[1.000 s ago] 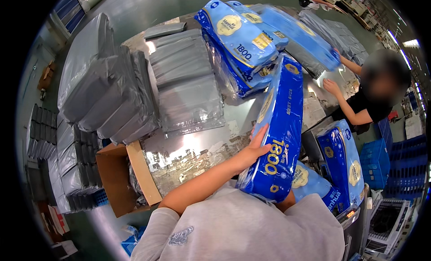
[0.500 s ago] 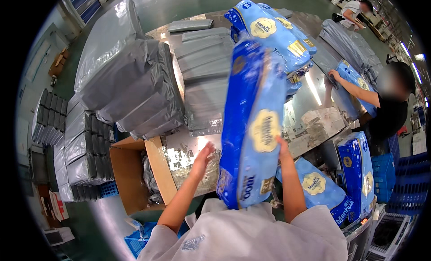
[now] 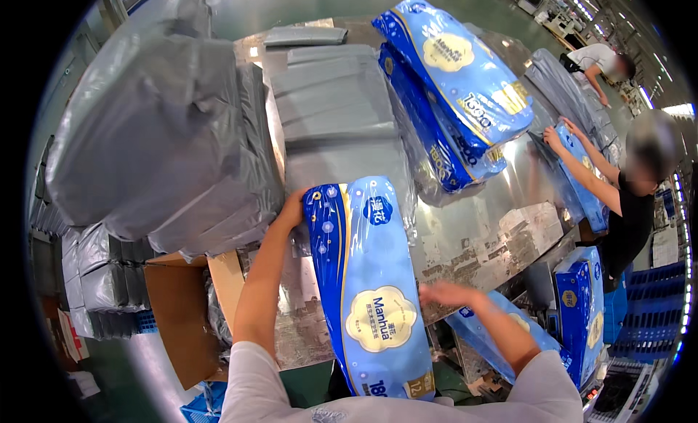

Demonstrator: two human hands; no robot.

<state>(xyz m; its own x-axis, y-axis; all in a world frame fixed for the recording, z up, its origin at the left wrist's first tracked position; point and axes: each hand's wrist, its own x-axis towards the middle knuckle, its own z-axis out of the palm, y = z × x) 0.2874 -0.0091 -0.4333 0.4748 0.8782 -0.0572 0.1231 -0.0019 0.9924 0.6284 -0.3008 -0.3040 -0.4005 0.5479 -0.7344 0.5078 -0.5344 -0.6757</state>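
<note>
A long toilet paper pack [image 3: 371, 263], wrapped in blue printed plastic, lies lengthwise in front of me with its near end against my body. At its far left corner my left hand [image 3: 294, 209] holds on, the fingertips hidden behind the wrap. My right hand [image 3: 445, 294] is beside the pack's right side, smeared by motion, so its fingers and any contact are unclear. Grey plastic mailing bags [image 3: 334, 110] lie flat in a stack just beyond the pack. More blue toilet paper packs [image 3: 465, 81] are piled on the far right of the metal table [image 3: 472, 241].
A big heap of grey bags [image 3: 167, 132] stands at left, above an open cardboard box [image 3: 174, 321]. More packs [image 3: 578, 307] stand upright at lower right. A co-worker in black [image 3: 632, 212] handles another pack at right; a person in white [image 3: 596, 58] bends farther back.
The raised pack has come down and nearer my body. My left hand has gone from beside it to its far left corner, while my right hand has moved down along its right side.
</note>
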